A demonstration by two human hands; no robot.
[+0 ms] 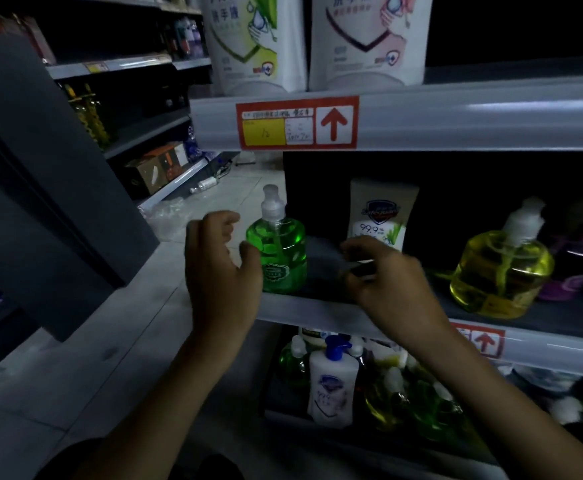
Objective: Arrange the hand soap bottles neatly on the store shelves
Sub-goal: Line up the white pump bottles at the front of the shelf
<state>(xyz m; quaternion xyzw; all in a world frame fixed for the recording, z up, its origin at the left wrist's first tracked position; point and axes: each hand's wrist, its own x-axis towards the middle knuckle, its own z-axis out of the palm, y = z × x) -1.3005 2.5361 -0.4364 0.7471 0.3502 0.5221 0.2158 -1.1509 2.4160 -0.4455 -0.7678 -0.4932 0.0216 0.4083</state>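
Am squaring green soap bottle (pixel 278 252), standing upright at left end of middle shelf (pixel 321 311). Left hand (pixel 219 271) loosely open beside it, thumb touching; right hand (pixel 383 275) half-curled, holding nothing. Next: nudging bottle in line.

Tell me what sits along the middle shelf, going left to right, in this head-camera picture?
Left hand → green pump bottle → white refill pouch with the right hand in front of it → yellow pump bottle → a dark purple bottle, dim.
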